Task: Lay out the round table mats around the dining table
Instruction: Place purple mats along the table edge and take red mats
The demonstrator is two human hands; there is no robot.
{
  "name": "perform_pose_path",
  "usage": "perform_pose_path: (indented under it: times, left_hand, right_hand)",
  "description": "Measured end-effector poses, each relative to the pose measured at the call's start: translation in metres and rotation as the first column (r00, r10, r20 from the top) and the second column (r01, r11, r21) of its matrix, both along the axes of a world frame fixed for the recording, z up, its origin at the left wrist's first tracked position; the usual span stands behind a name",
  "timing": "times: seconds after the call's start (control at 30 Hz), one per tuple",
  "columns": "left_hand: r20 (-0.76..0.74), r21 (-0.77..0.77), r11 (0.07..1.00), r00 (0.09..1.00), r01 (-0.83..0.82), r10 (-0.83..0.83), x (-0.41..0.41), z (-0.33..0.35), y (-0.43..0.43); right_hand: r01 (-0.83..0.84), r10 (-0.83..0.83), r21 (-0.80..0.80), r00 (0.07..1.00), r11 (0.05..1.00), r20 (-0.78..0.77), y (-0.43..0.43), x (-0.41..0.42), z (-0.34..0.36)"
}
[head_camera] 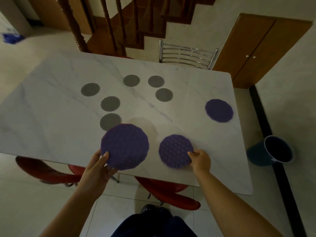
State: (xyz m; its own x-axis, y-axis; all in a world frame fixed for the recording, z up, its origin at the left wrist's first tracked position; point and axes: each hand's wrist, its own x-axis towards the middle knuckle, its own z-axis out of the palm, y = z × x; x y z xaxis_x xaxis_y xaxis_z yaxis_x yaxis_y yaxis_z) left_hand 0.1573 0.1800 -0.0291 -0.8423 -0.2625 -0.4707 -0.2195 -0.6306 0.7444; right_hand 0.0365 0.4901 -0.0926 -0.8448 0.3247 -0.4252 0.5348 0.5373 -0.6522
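Observation:
A white marble dining table (51,117) fills the view. My left hand (100,165) grips a large purple round mat (124,147), held above the table's near edge; whether it is one mat or a stack I cannot tell. My right hand (200,159) pinches the right rim of a second purple mat (176,151) that lies flat on the table near the front edge. A third purple mat (219,110) lies flat by the right edge. Several smaller grey round coasters (110,103) are scattered over the middle of the table.
A chrome chair back (187,55) stands at the table's far side. Red chair seats (169,194) are tucked under the near edge. A dark bucket (271,151) sits on the floor to the right. Behind are a wooden staircase (119,23) and a wooden cabinet (256,52).

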Motion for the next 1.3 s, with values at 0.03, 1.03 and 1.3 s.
perform_pose_path:
  times: [0.03, 1.03, 1.3]
  left_hand:
    - [-0.001, 0.004, 1.0, 1.0, 0.001, -0.001, 0.001, -0.001, 0.0]
    - [-0.075, 0.1, 0.993, 0.994, -0.066, 0.074, 0.037, 0.01, -0.039]
    - [-0.064, 0.073, 0.997, 0.998, 0.025, -0.02, 0.03, 0.002, -0.156]
  right_hand:
    - [-0.03, 0.03, 0.023, 1.0, 0.999, 0.0, 0.001, 0.001, 0.002]
    - [-0.666, 0.59, -0.184, 0.734, 0.723, -0.336, -0.175, 0.042, 0.12]
    - [-0.545, 0.424, -0.202, 0.794, 0.814, -0.436, -0.281, 0.05, 0.115]
